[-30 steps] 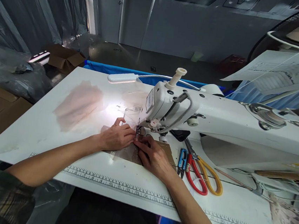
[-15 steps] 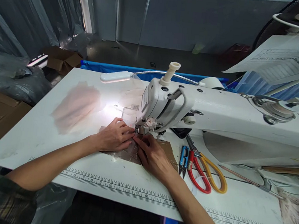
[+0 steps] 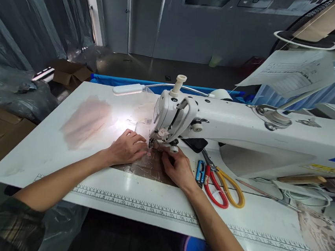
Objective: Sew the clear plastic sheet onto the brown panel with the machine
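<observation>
My left hand (image 3: 127, 147) lies on a sheer, pale fabric piece (image 3: 142, 163) just left of the needle and presser foot (image 3: 150, 143). Its fingers are lightly bent, resting flat and pressing the fabric down. My right hand (image 3: 178, 168) is to the right of the presser foot, its thumb and index finger apart and the other fingers curled under. The index fingertip reaches beside the foot, partly hidden by the machine. Beneath the fabric is a brown plate (image 3: 157, 172). The white sewing machine (image 3: 203, 119) stands over both hands.
Blue thread snips (image 3: 200, 172) and scissors with red and yellow handles (image 3: 229, 186) lie right of my right hand. A sheer pink piece (image 3: 86, 121) is spread at left. A lamp (image 3: 128, 89) lights the needle area. A printed ruler (image 3: 136, 205) runs along the front edge; lace (image 3: 317, 226) lies far right.
My right hand has drawn back to the right from the needle, its fingertips parting from the left hand's. The left hand stays on the fabric. The camera view has shifted a little.
</observation>
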`<state>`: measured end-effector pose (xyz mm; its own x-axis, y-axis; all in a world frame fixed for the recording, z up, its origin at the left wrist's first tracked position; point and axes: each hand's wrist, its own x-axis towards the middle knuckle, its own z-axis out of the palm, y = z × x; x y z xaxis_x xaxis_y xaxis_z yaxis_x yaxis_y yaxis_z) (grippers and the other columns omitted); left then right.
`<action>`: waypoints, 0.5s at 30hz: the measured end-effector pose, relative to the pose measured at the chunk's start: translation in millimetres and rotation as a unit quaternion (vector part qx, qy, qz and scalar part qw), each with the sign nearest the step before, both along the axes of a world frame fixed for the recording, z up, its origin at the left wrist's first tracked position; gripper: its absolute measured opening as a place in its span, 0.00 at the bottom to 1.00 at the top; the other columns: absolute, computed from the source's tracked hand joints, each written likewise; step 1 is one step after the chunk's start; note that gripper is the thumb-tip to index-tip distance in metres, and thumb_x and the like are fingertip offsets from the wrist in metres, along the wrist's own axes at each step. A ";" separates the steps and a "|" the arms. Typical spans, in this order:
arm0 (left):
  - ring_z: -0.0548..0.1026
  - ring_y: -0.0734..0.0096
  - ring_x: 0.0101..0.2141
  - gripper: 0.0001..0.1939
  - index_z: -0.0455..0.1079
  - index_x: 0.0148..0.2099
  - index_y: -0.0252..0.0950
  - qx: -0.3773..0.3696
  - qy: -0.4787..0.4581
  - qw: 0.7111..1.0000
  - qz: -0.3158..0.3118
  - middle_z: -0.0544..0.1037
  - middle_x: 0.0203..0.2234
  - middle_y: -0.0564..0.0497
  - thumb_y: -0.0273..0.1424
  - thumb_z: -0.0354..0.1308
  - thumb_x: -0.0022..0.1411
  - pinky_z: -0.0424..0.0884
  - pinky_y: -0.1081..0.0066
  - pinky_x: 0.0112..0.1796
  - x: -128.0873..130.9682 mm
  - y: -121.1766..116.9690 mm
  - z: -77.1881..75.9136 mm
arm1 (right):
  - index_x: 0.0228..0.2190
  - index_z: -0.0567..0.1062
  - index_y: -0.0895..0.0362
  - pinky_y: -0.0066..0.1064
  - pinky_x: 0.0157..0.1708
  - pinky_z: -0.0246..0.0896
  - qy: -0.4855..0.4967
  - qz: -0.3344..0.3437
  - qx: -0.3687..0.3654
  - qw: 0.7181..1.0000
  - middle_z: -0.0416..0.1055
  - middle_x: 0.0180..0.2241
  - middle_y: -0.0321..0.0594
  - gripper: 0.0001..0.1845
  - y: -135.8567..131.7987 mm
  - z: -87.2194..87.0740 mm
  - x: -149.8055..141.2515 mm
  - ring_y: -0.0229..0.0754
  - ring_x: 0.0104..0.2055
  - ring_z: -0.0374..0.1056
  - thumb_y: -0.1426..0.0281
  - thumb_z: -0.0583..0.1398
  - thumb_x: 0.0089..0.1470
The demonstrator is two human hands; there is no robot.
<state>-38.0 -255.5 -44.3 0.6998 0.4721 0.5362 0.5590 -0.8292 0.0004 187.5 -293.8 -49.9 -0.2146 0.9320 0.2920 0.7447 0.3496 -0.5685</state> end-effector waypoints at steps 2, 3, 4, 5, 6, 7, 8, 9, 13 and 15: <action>0.71 0.67 0.33 0.10 0.71 0.38 0.31 -0.024 -0.018 0.999 -0.042 0.77 0.35 0.45 0.30 0.50 0.65 0.65 0.64 0.37 -1.6 -1.7 1.8 | 0.38 0.78 0.57 0.32 0.38 0.65 0.009 -0.012 -0.001 1.000 0.73 0.38 0.45 0.16 2.0 3.2 0.6 0.44 0.38 0.71 0.70 0.51 0.57; 0.71 0.68 0.33 0.09 0.71 0.38 0.31 -0.040 -0.024 0.997 -0.067 0.77 0.35 0.46 0.28 0.51 0.63 0.65 0.64 0.37 -2.3 -2.7 2.0 | 0.37 0.78 0.57 0.32 0.38 0.64 0.006 -0.016 -0.008 1.000 0.73 0.37 0.45 0.16 3.6 5.1 1.0 0.44 0.38 0.71 0.70 0.51 0.57; 0.71 0.68 0.33 0.08 0.71 0.38 0.31 -0.058 -0.027 0.994 -0.090 0.77 0.35 0.46 0.27 0.51 0.61 0.65 0.64 0.38 -2.8 -3.7 2.0 | 0.36 0.78 0.57 0.32 0.37 0.64 -0.004 -0.016 -0.024 1.000 0.74 0.36 0.44 0.16 5.8 7.2 1.5 0.43 0.36 0.70 0.70 0.51 0.56; 0.71 0.68 0.33 0.08 0.71 0.38 0.31 -0.075 -0.027 0.991 -0.107 0.77 0.35 0.47 0.26 0.52 0.59 0.65 0.63 0.39 -3.2 -4.6 1.7 | 0.35 0.77 0.57 0.31 0.35 0.63 -0.017 -0.014 -0.045 0.999 0.74 0.34 0.43 0.15 8.7 9.6 2.1 0.43 0.34 0.70 0.70 0.51 0.56; 0.72 0.68 0.34 0.09 0.71 0.39 0.32 -0.090 -0.025 0.989 -0.117 0.77 0.36 0.47 0.26 0.52 0.57 0.65 0.63 0.39 -3.4 -5.4 1.4 | 0.35 0.77 0.57 0.31 0.33 0.62 -0.030 -0.010 -0.068 0.997 0.74 0.31 0.42 0.14 12.0 12.0 2.8 0.42 0.32 0.69 0.70 0.52 0.55; 0.72 0.68 0.34 0.09 0.71 0.39 0.32 -0.103 -0.023 0.987 -0.123 0.77 0.36 0.47 0.26 0.52 0.56 0.65 0.63 0.40 -3.5 -6.0 1.0 | 0.34 0.77 0.57 0.30 0.32 0.61 -0.042 -0.005 -0.089 0.995 0.74 0.29 0.41 0.14 15.6 14.0 3.5 0.42 0.30 0.69 0.71 0.52 0.54; 0.72 0.67 0.34 0.10 0.71 0.39 0.32 -0.111 -0.021 0.986 -0.125 0.77 0.36 0.47 0.26 0.52 0.56 0.65 0.63 0.39 -3.4 -6.4 0.8 | 0.34 0.77 0.57 0.30 0.31 0.60 -0.050 0.001 -0.105 0.993 0.74 0.28 0.40 0.13 19.2 15.6 4.2 0.42 0.29 0.68 0.71 0.53 0.53; 0.73 0.67 0.34 0.09 0.71 0.39 0.32 -0.116 -0.020 0.985 -0.123 0.77 0.36 0.47 0.26 0.52 0.56 0.64 0.63 0.39 -3.2 -6.5 0.5 | 0.33 0.77 0.57 0.29 0.30 0.60 -0.053 0.005 -0.114 0.992 0.75 0.27 0.40 0.12 22.5 16.4 4.7 0.42 0.29 0.68 0.71 0.54 0.52; 0.74 0.71 0.33 0.08 0.72 0.37 0.34 -0.116 -0.019 0.989 -0.092 0.78 0.35 0.50 0.27 0.51 0.62 0.63 0.64 0.39 -0.7 -6.3 -0.8 | 0.33 0.76 0.57 0.28 0.30 0.59 -0.041 0.000 -0.107 0.993 0.75 0.30 0.41 0.12 26.7 12.1 5.1 0.43 0.32 0.69 0.71 0.54 0.52; 0.74 0.72 0.32 0.10 0.72 0.36 0.35 -0.110 -0.019 0.991 -0.075 0.78 0.34 0.51 0.27 0.50 0.65 0.62 0.64 0.40 1.0 -6.3 -2.1 | 0.35 0.76 0.57 0.29 0.31 0.59 -0.036 -0.008 -0.098 0.994 0.75 0.31 0.41 0.13 23.6 8.4 5.0 0.42 0.31 0.69 0.70 0.53 0.53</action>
